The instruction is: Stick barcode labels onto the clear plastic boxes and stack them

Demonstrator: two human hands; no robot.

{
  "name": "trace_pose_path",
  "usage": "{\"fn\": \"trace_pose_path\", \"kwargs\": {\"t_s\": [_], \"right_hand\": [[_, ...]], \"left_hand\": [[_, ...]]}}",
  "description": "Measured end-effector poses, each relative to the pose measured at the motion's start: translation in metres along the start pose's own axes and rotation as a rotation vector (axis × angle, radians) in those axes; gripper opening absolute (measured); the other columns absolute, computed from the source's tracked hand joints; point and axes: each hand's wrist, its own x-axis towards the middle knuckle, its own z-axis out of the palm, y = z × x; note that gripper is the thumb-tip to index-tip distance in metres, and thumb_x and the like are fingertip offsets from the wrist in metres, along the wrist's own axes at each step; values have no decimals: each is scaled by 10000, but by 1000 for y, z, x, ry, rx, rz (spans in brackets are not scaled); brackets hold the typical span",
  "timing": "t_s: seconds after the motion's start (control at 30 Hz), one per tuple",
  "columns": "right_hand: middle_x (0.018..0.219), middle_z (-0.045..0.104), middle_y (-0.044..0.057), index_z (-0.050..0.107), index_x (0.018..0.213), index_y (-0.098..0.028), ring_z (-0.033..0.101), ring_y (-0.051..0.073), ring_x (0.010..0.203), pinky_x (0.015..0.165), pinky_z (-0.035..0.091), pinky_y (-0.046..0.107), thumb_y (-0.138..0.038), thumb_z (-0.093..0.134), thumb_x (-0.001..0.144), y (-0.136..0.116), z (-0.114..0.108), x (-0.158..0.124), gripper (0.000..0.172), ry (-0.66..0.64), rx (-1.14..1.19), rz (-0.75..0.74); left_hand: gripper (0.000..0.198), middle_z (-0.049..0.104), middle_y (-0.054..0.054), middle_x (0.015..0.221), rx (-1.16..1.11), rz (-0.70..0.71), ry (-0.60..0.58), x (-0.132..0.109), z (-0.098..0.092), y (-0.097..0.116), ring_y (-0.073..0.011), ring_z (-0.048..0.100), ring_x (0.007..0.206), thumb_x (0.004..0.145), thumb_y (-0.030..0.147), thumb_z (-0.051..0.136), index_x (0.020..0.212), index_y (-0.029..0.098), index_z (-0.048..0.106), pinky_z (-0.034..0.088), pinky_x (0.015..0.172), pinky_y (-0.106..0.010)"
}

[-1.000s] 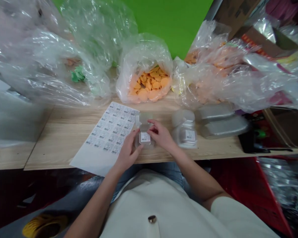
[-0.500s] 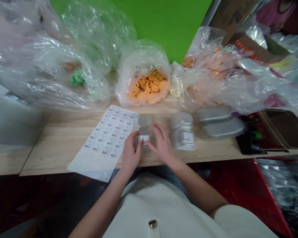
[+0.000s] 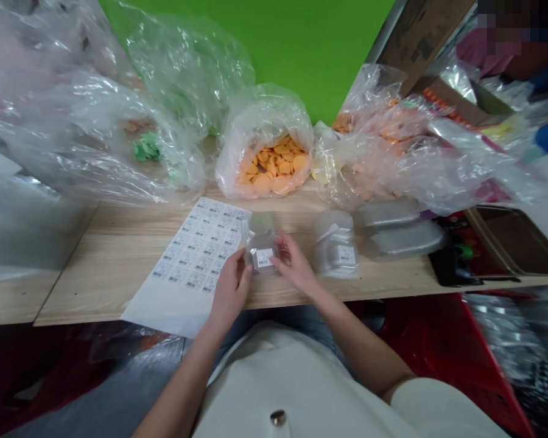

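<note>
A clear plastic clamshell box (image 3: 261, 234) lies on the table in front of me, with a white barcode label (image 3: 264, 258) on its near half. My left hand (image 3: 232, 277) grips its left edge, thumb and fingers curled. From the right, my right hand (image 3: 293, 261) holds the opposite edge, its thumb beside the label. To the left lies a sheet of barcode labels (image 3: 192, 255), its near end hanging past the table edge. Right of my hands sits another clear clamshell stack (image 3: 335, 237), with a label on top.
An open plastic bag of orange discs (image 3: 274, 164) stands behind the box. Green pieces (image 3: 147, 146) show in a bag at left. More clear containers (image 3: 404, 234) and a brown tray (image 3: 516, 237) lie at right. A person (image 3: 493, 52) is partly visible at far right.
My fingers have moved from the top of the box to its sides, uncovering the label. The box has shifted slightly left.
</note>
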Motion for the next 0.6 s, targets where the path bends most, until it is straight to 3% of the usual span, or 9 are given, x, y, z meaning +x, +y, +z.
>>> {"fn": "trace_pose_path", "kwargs": {"t_s": [0.1, 0.17, 0.27, 0.33, 0.4, 0.47, 0.53, 0.6], "right_hand": [[1371, 362, 128, 179, 1397, -249, 364, 244, 1263, 1028, 325, 445, -291, 694, 680, -14, -11, -5, 885, -126, -184, -124], [1418, 307, 116, 199, 1397, -257, 237, 285, 1328, 1067, 242, 486, -328, 750, 620, -23, -14, -5, 955, -149, -357, -208], [1348, 422, 97, 307, 1358, -252, 276, 276, 1306, 1062, 240, 486, -297, 681, 718, -34, -12, 1, 743, -208, -481, -298], [1283, 485, 90, 356, 1325, -248, 376, 250, 1238, 1037, 289, 456, -294, 630, 772, -42, -10, 4, 619, -194, -448, -339], [1281, 482, 94, 348, 1323, -246, 426, 237, 1193, 1009, 333, 433, -338, 624, 778, -50, -10, 2, 618, -157, -360, -373], [1285, 478, 95, 330, 1329, -249, 441, 236, 1183, 988, 363, 419, -374, 633, 767, -59, -13, -6, 651, -153, -283, -413], [1267, 492, 93, 327, 1333, -249, 451, 237, 1173, 985, 371, 417, -397, 634, 764, -67, -20, -17, 663, -152, -272, -466], [1248, 506, 92, 314, 1348, -251, 454, 245, 1166, 998, 359, 432, -411, 618, 776, -73, -33, -29, 667, -141, -338, -509]], "left_hand": [[408, 532, -112, 1208, 31, 39, -38, 5, 3, -6, -231, 503, 1106, 856, 306, 463, 1246, 188, 436, 374, 962, -439], [392, 534, -105, 1191, 30, 53, 3, 5, -1, -4, -231, 502, 1096, 849, 319, 475, 1220, 196, 463, 408, 923, -424], [349, 539, -99, 1143, 39, -19, 175, -2, -18, 10, -230, 504, 1058, 829, 368, 502, 1132, 198, 537, 453, 837, -378], [351, 557, -96, 1111, -78, -177, 248, -7, -31, 27, -225, 524, 1016, 811, 407, 524, 1087, 195, 564, 458, 808, -359], [399, 578, -99, 1109, -369, -361, 136, -12, -41, 44, -218, 547, 1000, 809, 435, 521, 1123, 191, 551, 453, 819, -357], [433, 606, -93, 1072, -668, -486, -86, -14, -46, 60, -195, 578, 943, 807, 419, 535, 1177, 193, 530, 453, 822, -347], [405, 634, -60, 950, -787, -499, -216, -12, -42, 73, -152, 591, 809, 780, 369, 590, 1147, 199, 557, 459, 786, -317], [301, 622, -18, 788, -711, -430, -233, -8, -33, 81, -127, 563, 695, 765, 348, 611, 1028, 202, 608, 460, 730, -295]]}}
